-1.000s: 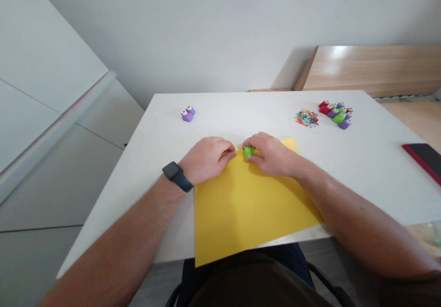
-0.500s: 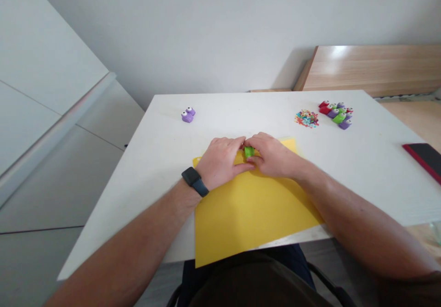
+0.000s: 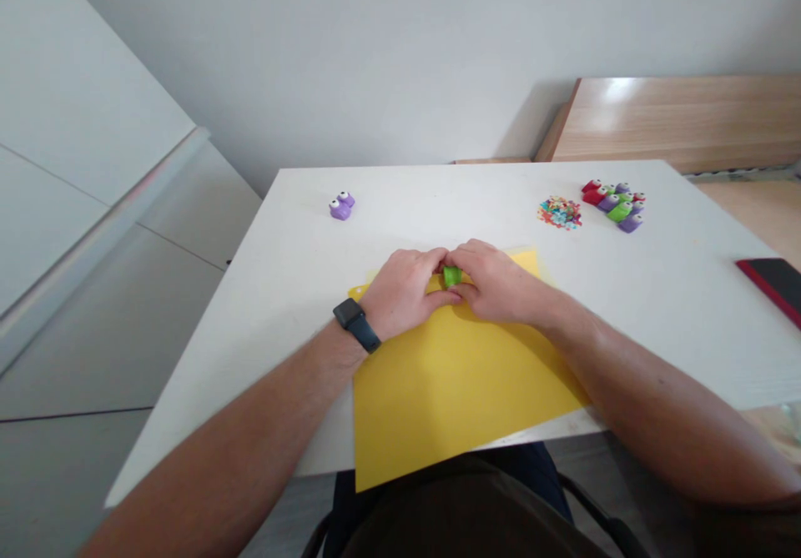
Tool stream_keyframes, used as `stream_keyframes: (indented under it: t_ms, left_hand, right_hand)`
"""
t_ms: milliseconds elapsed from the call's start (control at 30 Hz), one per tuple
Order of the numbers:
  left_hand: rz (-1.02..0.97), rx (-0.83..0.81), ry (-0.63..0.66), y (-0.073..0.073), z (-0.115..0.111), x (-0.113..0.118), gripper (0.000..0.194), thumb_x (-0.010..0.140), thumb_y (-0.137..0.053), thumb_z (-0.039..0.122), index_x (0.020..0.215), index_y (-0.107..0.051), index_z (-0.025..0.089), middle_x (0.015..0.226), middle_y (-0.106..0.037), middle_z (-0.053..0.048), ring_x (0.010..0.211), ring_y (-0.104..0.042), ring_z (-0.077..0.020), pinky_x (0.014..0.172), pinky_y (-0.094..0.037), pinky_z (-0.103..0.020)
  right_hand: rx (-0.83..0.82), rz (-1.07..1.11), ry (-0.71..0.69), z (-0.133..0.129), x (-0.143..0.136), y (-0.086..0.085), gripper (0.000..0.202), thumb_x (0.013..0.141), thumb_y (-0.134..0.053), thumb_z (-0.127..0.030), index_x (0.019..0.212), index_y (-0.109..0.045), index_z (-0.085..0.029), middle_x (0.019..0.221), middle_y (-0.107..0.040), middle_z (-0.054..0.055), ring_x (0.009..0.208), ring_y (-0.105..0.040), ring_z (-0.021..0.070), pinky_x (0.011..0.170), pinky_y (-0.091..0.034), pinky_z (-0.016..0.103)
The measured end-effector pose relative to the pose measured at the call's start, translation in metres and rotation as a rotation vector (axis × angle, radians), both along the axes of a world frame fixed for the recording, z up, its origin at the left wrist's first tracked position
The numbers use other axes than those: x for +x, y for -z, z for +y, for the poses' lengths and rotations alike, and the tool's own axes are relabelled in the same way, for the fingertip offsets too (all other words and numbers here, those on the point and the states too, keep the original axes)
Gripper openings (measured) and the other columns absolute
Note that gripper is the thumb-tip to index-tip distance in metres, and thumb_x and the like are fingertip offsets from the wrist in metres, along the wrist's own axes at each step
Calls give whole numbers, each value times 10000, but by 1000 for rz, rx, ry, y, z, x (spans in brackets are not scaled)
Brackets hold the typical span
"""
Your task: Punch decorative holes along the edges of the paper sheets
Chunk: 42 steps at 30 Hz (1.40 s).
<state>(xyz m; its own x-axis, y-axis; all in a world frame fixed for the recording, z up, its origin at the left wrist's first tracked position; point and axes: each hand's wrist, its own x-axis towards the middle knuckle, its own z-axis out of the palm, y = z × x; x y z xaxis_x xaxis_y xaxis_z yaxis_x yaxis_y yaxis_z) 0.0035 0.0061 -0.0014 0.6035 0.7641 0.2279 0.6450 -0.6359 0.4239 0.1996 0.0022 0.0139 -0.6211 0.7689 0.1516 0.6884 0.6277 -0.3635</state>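
Note:
A small green piece (image 3: 451, 276) sits between both hands over the upper part of a yellow sheet (image 3: 463, 383). My left hand (image 3: 410, 291), with a dark watch on its wrist, has its fingertips closed at the left side of the piece. On the other side, my right hand (image 3: 494, 283) pinches the same piece between thumb and fingers. The fingertips of both hands nearly meet above and below it. The face of the green piece turned away from me is hidden.
Two purple pieces with eyes (image 3: 341, 206) stand at the back left of the white table (image 3: 250, 291). Toward the back right lie a heap of colourful bits (image 3: 560, 213) and several red, green and purple eyed pieces (image 3: 617, 203). A black-and-red object (image 3: 776, 284) rests at the right.
The view has shifted very slightly. Both hands stay around the green piece, with my left thumb drawn back a little to the left.

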Motion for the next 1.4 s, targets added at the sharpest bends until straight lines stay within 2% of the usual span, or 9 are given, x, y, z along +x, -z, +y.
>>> stream_keyframes:
  t_ms: [800, 1000, 1167, 1400]
  left_hand:
    - [94, 32, 11, -2, 3, 1, 463, 891, -634, 600, 1065, -619, 171, 929, -716, -97, 896, -675, -288, 812, -475, -402]
    - [74, 23, -7, 0, 4, 1, 434, 870, -680, 569, 1082, -629, 194, 934, -721, -82, 889, -677, -276, 799, -479, -382]
    - [52, 56, -18, -3, 4, -2, 494, 854, -665, 630, 1077, -630, 190, 931, -722, -78, 890, -683, -278, 818, -476, -391]
    - [9, 56, -12, -3, 0, -8, 603, 834, -685, 640, 1235, -605, 197, 1030, -739, -81, 953, -694, -279, 873, -491, -398]
  right_hand:
    - [59, -14, -17, 3, 1, 9, 114, 811, -579, -151, 924, -589, -150, 882, -640, 105, 886, -573, 252, 831, -439, 362]
    - [45, 4, -13, 3, 2, 10, 128, 812, -581, -149, 939, -591, -152, 903, -640, 105, 904, -574, 251, 841, -443, 361]
    - [23, 47, -19, 3, 2, 5, 183, 802, -599, -145, 985, -608, -143, 948, -651, 115, 953, -576, 258, 886, -446, 373]
    - [-17, 69, -34, 2, 2, 2, 253, 827, -619, -181, 1074, -639, -128, 1001, -675, 124, 1003, -587, 267, 930, -444, 379]
